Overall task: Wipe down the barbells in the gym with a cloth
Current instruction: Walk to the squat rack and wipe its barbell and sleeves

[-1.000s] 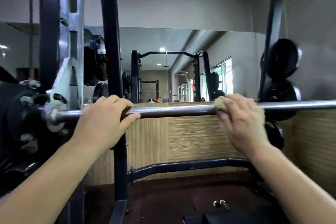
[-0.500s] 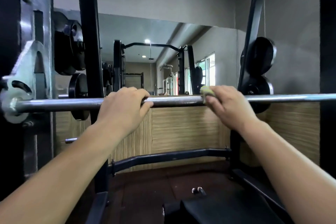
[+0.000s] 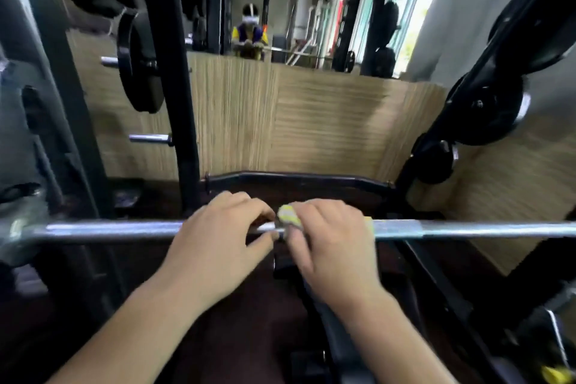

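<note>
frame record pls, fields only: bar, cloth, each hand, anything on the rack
barbell: horizontal, spans the view
left hand: bare, fingers curled over the barbell
right hand: holds the cloth against the barbell, close beside the left hand
cloth: yellow, bunched, showing at the right hand's fingertips
weight plate: black, hangs on a peg by the rack upright, upper left
image: motion-blurred, fine detail unreadable

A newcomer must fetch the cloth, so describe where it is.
Find the long steel barbell running across the view. Near its middle the right hand grips the cloth around the bar. It is the only yellow-green wad on it, showing beside the left hand.
</note>
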